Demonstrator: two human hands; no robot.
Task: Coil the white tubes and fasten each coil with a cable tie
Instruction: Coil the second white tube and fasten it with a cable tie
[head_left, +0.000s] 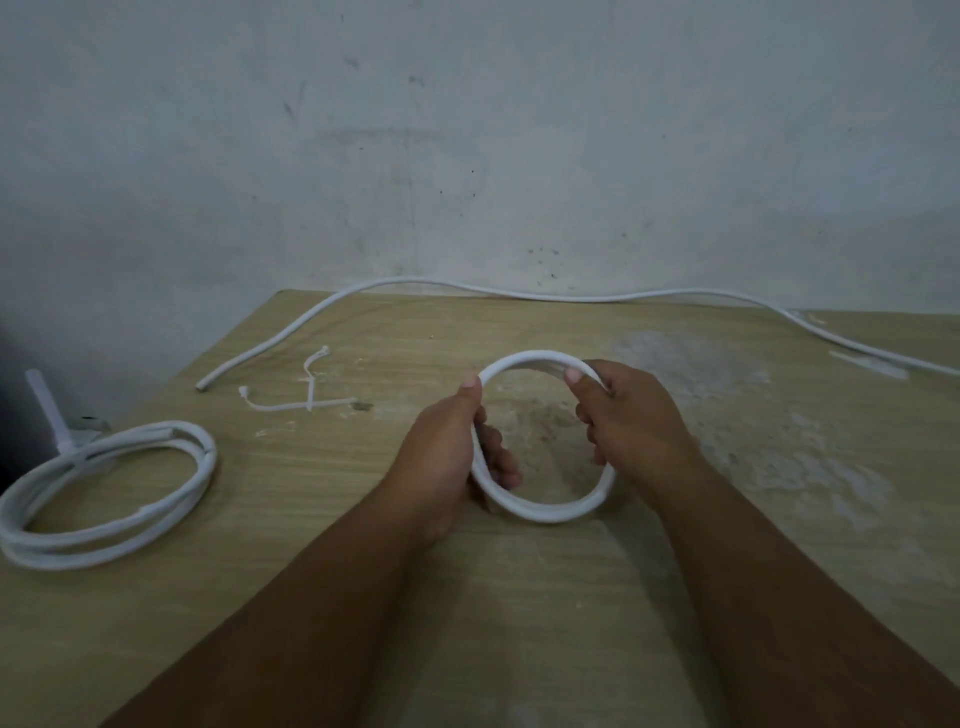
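Judged roughly a third done. Tied: first coil (104, 493), left on table (779, 441). Gripped above table centre: second coil (545, 512), left hand (447, 457) and right hand (634, 415) curled round it, untied. Outstanding: long tube (519, 293) at far edge; loose cable ties (311, 402) nearby.

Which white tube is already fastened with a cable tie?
The coil at far left: a cable tie cinches it, tail up. The loop held by the left hand and right hand shows none; the long far tube lies uncoiled.
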